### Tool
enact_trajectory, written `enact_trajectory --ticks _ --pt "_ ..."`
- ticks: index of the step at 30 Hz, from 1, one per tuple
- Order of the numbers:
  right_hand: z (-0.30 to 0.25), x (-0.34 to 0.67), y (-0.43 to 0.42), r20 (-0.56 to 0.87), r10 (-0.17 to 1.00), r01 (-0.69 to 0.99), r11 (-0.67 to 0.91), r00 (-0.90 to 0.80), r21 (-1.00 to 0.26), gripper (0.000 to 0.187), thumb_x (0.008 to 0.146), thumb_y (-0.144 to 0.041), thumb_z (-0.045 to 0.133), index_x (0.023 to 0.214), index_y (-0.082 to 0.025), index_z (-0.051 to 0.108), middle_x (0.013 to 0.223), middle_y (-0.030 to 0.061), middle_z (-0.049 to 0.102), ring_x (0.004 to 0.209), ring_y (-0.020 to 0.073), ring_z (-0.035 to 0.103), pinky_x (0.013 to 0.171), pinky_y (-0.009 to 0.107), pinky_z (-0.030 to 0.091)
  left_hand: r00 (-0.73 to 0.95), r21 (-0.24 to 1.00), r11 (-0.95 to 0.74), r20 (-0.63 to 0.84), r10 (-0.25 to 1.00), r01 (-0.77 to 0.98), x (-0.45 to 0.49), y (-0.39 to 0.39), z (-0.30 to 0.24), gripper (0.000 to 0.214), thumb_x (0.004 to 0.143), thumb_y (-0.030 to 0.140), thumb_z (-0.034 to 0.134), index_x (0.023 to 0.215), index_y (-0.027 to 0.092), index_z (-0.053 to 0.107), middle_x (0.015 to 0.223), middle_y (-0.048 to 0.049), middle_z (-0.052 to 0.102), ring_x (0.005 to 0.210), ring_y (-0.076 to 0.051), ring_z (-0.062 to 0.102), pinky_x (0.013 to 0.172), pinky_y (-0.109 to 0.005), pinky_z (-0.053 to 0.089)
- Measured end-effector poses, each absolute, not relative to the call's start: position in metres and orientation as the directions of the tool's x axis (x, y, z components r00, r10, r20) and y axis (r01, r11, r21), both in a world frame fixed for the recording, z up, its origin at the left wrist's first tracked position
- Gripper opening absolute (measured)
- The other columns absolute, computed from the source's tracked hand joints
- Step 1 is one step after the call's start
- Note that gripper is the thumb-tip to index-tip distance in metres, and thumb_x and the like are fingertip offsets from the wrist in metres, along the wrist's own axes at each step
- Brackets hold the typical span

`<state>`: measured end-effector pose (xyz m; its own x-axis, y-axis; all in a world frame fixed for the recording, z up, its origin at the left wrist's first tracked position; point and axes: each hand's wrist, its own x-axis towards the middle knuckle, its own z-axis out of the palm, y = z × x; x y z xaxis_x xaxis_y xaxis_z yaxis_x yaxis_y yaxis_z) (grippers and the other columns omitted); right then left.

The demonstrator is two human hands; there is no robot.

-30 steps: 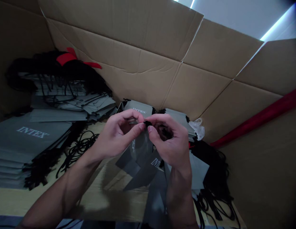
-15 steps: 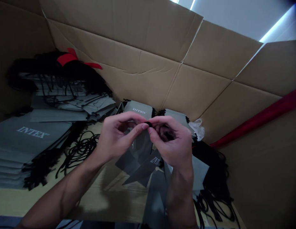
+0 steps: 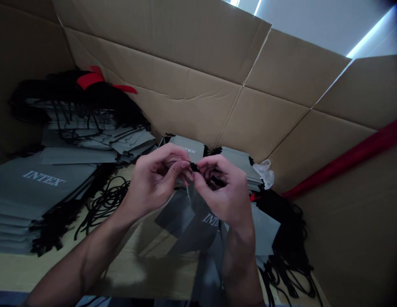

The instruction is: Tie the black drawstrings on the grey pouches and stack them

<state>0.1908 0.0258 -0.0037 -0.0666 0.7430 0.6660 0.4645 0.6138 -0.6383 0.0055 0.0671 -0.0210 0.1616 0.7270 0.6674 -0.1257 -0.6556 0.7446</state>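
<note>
Now, the left hand (image 3: 153,181) and right hand (image 3: 225,187) meet, fingertips pinched tight on a black cord (image 3: 194,166) above the table (image 3: 19,268) — this one looks unfinished. Over on the left, stacked grey INTEX pieces (image 3: 41,183) show black-fringed edges, apparently done — while loose cords (image 3: 107,194) beside them seem unused. How many are left, I can't tell.

Dim, with glare upper right

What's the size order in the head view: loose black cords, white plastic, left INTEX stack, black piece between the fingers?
1. Left INTEX stack
2. Loose black cords
3. White plastic
4. Black piece, partly covered
</note>
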Motion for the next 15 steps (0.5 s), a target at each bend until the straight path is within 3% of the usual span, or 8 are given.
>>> enact_trajectory --ticks 5,9,15 --pt "-0.0055 0.1912 0.0265 0.669 0.742 0.453 0.616 -0.056 -0.645 0.014 0.098 -0.02 0.079 0.11 -0.026 0.076 0.095 -0.0007 0.079 0.081 0.0161 0.073 0.079 0.031 0.062 0.214 0.775 -0.603 0.632 0.745 -0.189 0.0054 0.0682 -0.0135 0.019 0.102 0.036 0.085 0.102 0.02 0.076 0.09 -0.0022 0.079 0.067 -0.016 0.079 0.063 -0.026 0.066" --pt "-0.0068 0.192 0.0281 0.662 0.746 0.527 0.589 -0.064 -0.613 0.012 0.1 -0.026 0.082 0.112 -0.026 0.078 0.102 0.002 0.081 0.093 0.0201 0.074 0.091 0.037 0.062 0.183 0.783 -0.596 0.622 0.761 -0.179 0.0052 0.0675 -0.0124 0.021 0.1 0.036 0.088 0.1 0.02 0.075 0.084 -0.0011 0.077 0.069 -0.015 0.076 0.065 -0.023 0.063" --pt "-0.0065 0.1949 0.0306 0.682 0.725 0.552 0.608 -0.093 -0.571 0.008 0.104 -0.022 0.076 0.109 -0.026 0.081 0.102 0.0028 0.081 0.088 0.0197 0.072 0.084 0.036 0.061 0.153 0.767 -0.628 0.641 0.752 -0.131 0.0048 0.0686 -0.0134 0.024 0.099 0.04 0.089 0.098 0.019 0.076 0.096 -0.0023 0.073 0.071 -0.011 0.068 0.063 -0.022 0.058"
